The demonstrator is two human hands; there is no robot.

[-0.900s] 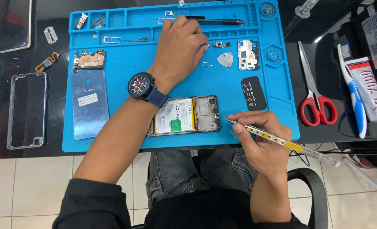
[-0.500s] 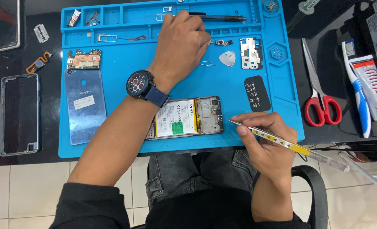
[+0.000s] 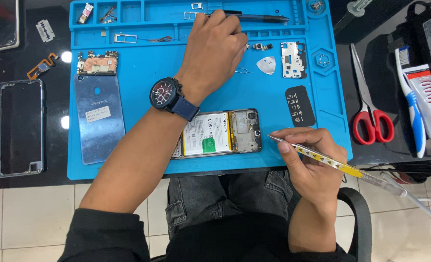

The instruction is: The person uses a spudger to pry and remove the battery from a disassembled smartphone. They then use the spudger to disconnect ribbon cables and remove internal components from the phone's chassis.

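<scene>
My left hand [image 3: 215, 48], with a dark wristwatch [image 3: 164, 93] on the wrist, reaches across the blue work mat [image 3: 142, 160]. Its fingers are curled down on the mat among small loose parts, just below a black pen-like tool [image 3: 261, 18]; anything under the fingers is hidden. My right hand [image 3: 312, 165] grips yellow-handled tweezers [image 3: 322, 157], whose tip hovers just right of an opened phone [image 3: 225, 133] with its battery showing.
On the mat lie a blue back cover [image 3: 98, 123], a circuit board [image 3: 97, 63], a metal shield plate [image 3: 293, 59], a grey pick [image 3: 267, 64] and a black strip [image 3: 300, 106]. Red scissors [image 3: 371, 111], a toothbrush [image 3: 412, 106] and a glue tube [image 3: 429, 102] lie right. A phone frame [image 3: 19, 126] lies left.
The view has shifted a little, so the mat sits higher in the picture. Both hands stay in about the same places on the mat.
</scene>
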